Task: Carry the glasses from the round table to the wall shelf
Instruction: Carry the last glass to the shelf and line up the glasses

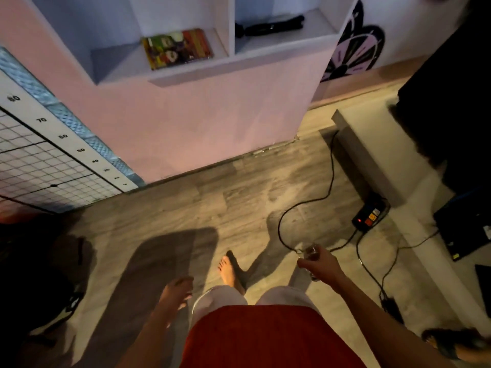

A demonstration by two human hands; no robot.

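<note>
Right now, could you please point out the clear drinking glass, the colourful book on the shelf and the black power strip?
clear drinking glass (309, 253): head view, rim.
colourful book (177, 48): head view, cover.
black power strip (369, 216): head view, top face.

One glass (309, 257), one colourful book (177, 48), two shelf compartments (164, 71), one power strip (369, 214), two hands (320, 264)

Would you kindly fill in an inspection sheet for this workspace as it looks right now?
Surface: grey wood-look floor; round table not in view.
Job's things: glass in right hand; wall shelf ahead, white.
Clutter: colourful book in the shelf's left bay, black object in the right bay.
Hands: right closed on the glass; left hand holds nothing, fingers loose.
Cables: black cable across the floor to a power strip.
Surroundings: pink wall, numbered grid chart at left.
</note>
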